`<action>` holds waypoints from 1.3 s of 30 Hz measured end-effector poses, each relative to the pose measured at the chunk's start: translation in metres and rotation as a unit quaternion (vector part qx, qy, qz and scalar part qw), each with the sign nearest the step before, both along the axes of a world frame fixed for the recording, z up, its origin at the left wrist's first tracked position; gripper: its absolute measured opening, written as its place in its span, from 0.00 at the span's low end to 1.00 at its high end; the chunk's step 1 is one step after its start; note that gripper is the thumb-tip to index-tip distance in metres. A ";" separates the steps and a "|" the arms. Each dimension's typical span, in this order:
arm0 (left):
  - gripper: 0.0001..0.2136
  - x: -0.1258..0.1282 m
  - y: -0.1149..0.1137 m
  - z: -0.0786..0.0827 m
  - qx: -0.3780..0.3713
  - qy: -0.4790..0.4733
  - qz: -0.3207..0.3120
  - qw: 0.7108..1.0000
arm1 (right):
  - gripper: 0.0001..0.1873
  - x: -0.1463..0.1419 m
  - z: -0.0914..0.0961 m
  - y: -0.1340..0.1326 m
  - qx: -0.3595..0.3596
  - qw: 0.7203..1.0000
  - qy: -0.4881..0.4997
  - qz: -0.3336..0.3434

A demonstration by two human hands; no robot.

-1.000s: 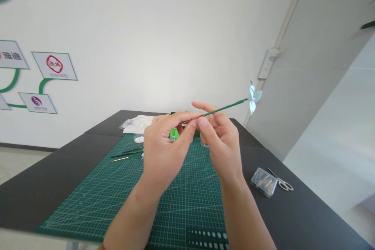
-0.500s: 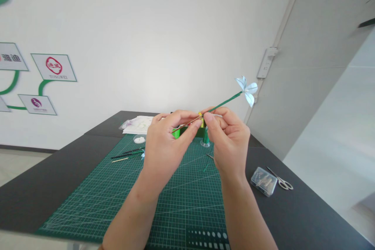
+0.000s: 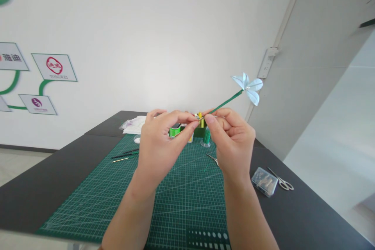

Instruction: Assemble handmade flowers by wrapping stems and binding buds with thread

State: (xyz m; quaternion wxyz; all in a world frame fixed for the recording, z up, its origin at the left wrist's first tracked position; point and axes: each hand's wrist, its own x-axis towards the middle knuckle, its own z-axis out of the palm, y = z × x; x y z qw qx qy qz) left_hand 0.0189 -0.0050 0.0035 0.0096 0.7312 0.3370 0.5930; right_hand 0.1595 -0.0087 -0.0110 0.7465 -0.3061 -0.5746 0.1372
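The pale blue fabric-like flower with pointed petals (image 3: 253,85) is held above the tabletop (image 3: 67,172), at the upper right end of a thin green-wrapped stem (image 3: 227,102). The right hand (image 3: 233,142) pinches this stem between thumb and index finger, with the remaining fingers curled. The left hand (image 3: 158,140) pinches the thin, brownish lower section of the stem (image 3: 200,118) between thumb and index fingertip.

Compared with one second earlier, the hands are farther apart and the bloom is rotated from edge-on to a more open view. A short unwrapped length is now visible between the two pinch points. This indicates that the stem is being turned and handled at the lower end of its wrapping.

The clear-flanged spool of green thread (image 3: 206,136) stands on the green gridded cutting mat (image 3: 181,199), beyond the hands and touched by neither.
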 end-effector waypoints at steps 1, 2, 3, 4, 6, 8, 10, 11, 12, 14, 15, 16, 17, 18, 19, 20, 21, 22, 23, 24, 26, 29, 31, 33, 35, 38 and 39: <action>0.04 0.000 0.000 -0.001 0.010 0.006 0.010 1.000 | 0.07 -0.001 0.000 0.000 0.002 1.000 0.002 -0.006; 0.04 0.001 0.000 -0.001 0.021 0.013 0.020 1.000 | 0.08 -0.001 0.000 0.000 0.005 1.000 0.004 -0.010; 0.04 0.001 0.000 -0.001 0.032 0.020 0.030 0.999 | 0.08 -0.002 0.000 0.000 0.007 1.000 0.005 -0.012; 0.04 0.001 0.000 -0.001 0.043 0.028 0.040 0.998 | 0.08 -0.003 0.000 0.000 0.009 1.000 0.005 -0.014; 0.05 0.002 0.000 -0.002 0.064 0.042 0.057 0.995 | 0.07 -0.004 0.000 -0.001 0.014 1.000 0.003 -0.019; 0.04 0.003 0.000 -0.002 0.085 0.045 0.063 0.993 | 0.07 -0.005 0.000 -0.001 0.023 0.999 0.003 -0.022; 0.03 0.003 0.000 -0.002 0.087 0.032 0.050 0.994 | 0.07 -0.005 0.000 0.000 0.029 0.999 0.004 -0.017; 0.03 0.004 0.000 -0.003 0.072 0.016 0.031 0.997 | 0.07 -0.005 0.000 0.000 0.030 0.999 0.004 -0.010; 0.03 0.004 0.001 -0.003 0.043 -0.004 0.001 0.999 | 0.06 -0.004 0.000 0.000 0.031 1.000 0.004 0.001; 0.07 0.005 0.002 -0.004 -0.037 -0.043 -0.083 0.995 | 0.06 -0.003 0.000 0.001 0.030 0.999 0.002 0.026; 0.10 0.006 0.003 -0.005 -0.076 -0.056 -0.129 0.987 | 0.05 -0.003 0.000 0.001 0.029 0.999 0.001 0.040; 0.13 0.006 0.005 -0.005 -0.107 -0.060 -0.169 0.978 | 0.05 -0.003 -0.001 0.001 0.029 0.998 0.000 0.052; 0.15 0.006 0.006 -0.004 -0.131 -0.055 -0.200 0.969 | 0.05 -0.002 -0.001 0.001 0.028 0.998 0.000 0.063; 0.17 0.006 0.007 -0.004 -0.147 -0.044 -0.220 0.963 | 0.05 -0.002 -0.002 0.002 0.027 0.997 0.000 0.071; 0.18 0.006 0.008 -0.003 -0.156 -0.032 -0.230 0.960 | 0.06 -0.002 -0.003 0.002 0.027 0.997 0.001 0.076; 0.19 0.006 0.009 -0.002 -0.161 -0.022 -0.233 0.959 | 0.06 -0.001 -0.003 0.002 0.027 0.997 0.001 0.078; 0.19 0.006 0.009 -0.002 -0.161 -0.015 -0.233 0.959 | 0.07 -0.001 -0.004 0.002 0.028 0.997 0.000 0.078; 0.19 0.006 0.009 -0.001 -0.158 -0.012 -0.232 0.960 | 0.07 -0.001 -0.004 0.003 0.027 0.997 0.000 0.076; 0.18 0.005 0.009 -0.001 -0.153 -0.011 -0.233 0.960 | 0.07 -0.001 -0.004 0.003 0.027 0.997 0.000 0.074; 0.18 0.005 0.008 -0.001 -0.148 -0.011 -0.233 0.961 | 0.07 -0.001 -0.004 0.003 0.027 0.997 -0.001 0.073; 0.17 0.004 0.007 -0.001 -0.139 -0.007 -0.229 0.963 | 0.07 0.000 -0.004 0.003 0.022 0.997 0.001 0.074; 0.18 0.004 0.007 -0.001 -0.129 -0.005 -0.210 0.969 | 0.07 0.002 -0.002 0.004 0.001 0.995 -0.008 0.101; 0.17 0.005 0.007 -0.002 -0.129 -0.021 -0.214 0.968 | 0.07 0.003 -0.001 0.005 -0.012 0.993 -0.016 0.119; 0.17 0.005 0.008 -0.002 -0.133 -0.050 -0.233 0.962 | 0.06 0.004 -0.001 0.007 -0.018 0.993 -0.023 0.115; 0.17 0.005 0.008 -0.002 -0.140 -0.076 -0.247 0.956 | 0.05 0.005 -0.001 0.008 -0.016 0.995 -0.041 0.087; 0.16 0.004 0.009 -0.001 -0.146 -0.094 -0.229 0.958 | 0.05 0.008 -0.001 0.005 -0.003 0.995 -0.102 0.020; 0.16 0.003 0.009 -0.001 -0.145 -0.094 -0.212 0.962 | 0.06 0.010 0.000 0.003 0.001 0.992 -0.128 0.000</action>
